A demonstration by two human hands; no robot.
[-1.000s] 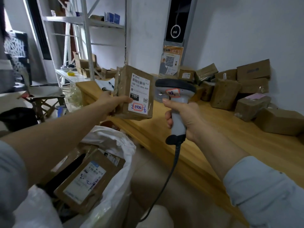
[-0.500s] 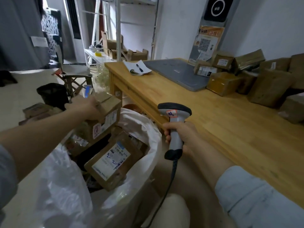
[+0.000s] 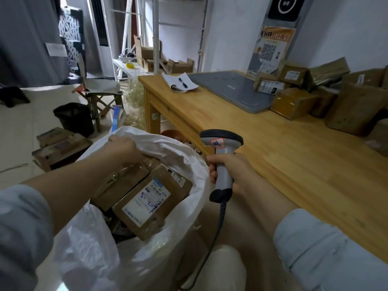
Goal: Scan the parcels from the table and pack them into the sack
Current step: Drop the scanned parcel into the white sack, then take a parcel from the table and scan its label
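One parcel (image 3: 121, 183), scanned a second ago, now packed in the sack (image 3: 172, 150); left hand (image 3: 121, 147) at sack rim, grip hidden; right hand (image 3: 233, 171) clasping scanner (image 3: 222, 162); more parcels (image 3: 294, 101) waiting on surface (image 3: 273, 160).

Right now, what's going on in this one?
A person is partway through packing scanned parcels into a white sack. The right hand grips a corded barcode scanner, held upright beside the wooden table. The left hand reaches over the sack's mouth at its far rim; its fingers are hidden, so I cannot tell whether it holds anything. Several brown parcels already lie in the sack, and other parcels wait at the table's far side.
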